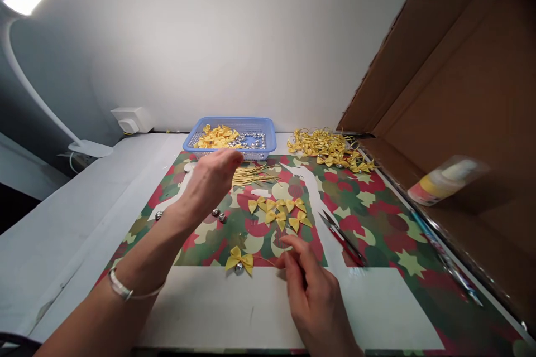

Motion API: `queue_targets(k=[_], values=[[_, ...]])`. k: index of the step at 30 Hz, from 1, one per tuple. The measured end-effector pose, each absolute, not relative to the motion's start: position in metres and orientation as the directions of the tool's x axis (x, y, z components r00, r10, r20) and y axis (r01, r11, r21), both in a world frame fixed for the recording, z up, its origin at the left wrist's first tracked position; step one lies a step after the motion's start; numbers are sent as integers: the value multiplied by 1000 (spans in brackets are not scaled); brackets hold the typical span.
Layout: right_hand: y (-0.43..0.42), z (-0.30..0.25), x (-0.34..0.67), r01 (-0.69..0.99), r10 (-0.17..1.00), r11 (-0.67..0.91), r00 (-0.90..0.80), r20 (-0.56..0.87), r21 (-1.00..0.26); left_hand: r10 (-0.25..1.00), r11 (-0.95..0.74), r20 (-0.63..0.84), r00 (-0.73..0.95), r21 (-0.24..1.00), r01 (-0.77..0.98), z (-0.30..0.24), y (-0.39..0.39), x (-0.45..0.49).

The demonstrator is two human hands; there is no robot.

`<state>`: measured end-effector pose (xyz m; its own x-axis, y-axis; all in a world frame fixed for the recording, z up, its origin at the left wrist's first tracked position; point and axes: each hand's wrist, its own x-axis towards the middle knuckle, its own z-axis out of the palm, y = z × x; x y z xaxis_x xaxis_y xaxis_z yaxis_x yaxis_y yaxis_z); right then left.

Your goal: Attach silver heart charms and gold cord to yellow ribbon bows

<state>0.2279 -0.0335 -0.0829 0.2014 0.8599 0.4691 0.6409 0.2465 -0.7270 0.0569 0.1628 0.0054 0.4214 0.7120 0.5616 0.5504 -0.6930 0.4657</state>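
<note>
My left hand [213, 174] is raised over the left end of a bundle of thin yellow cords [253, 175]. Its fingers are curled and mostly hidden behind the back of the hand; what they hold, if anything, cannot be seen. A yellow ribbon bow [235, 257] with a silver bell [239, 268] lies at the edge of the white board. From it a thin yellow cord [264, 260] runs to my right hand [312, 287], whose fingers pinch its end. Several loose yellow bows [276, 218] lie beyond that hand. Silver bells [219, 215] rest near my left forearm.
A blue basket [271, 136] of bows and bells stands at the back. Right of it is a pile of finished bows with cords [326, 148]. Scissors [345, 241], pens [448, 262] and a glue bottle [439, 181] are on the right, beside a cardboard wall [469, 83]. A lamp [29, 81] stands left.
</note>
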Motion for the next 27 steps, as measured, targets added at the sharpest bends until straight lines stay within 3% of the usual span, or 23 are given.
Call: queue_targets(k=[4,5,6,8,10,15,23,27], values=[[-36,-77,230,508,869,232,274,412,-829,770,-614,621,145,661,430,24,118,45],[-36,-76,230,457,876,218,298,380,-862,817,-566,563,125,741,361,25,107,42],[-36,-75,229,405,884,205,315,347,-891,911,-412,398,107,895,170,24,97,40],[-35,-70,226,334,897,205,311,313,-920,985,-100,107,134,993,-62,18,82,36],[-33,-63,222,339,890,268,271,366,-902,988,39,-19,151,990,-137,8,76,32],[-20,-40,212,492,853,376,147,501,-785,997,38,-30,65,991,-127,-12,100,27],[-11,-44,202,553,847,403,76,526,-729,990,28,-12,-141,993,112,-22,171,18],[-12,-51,202,542,866,382,72,495,-748,985,8,11,-174,994,105,-16,168,7]])
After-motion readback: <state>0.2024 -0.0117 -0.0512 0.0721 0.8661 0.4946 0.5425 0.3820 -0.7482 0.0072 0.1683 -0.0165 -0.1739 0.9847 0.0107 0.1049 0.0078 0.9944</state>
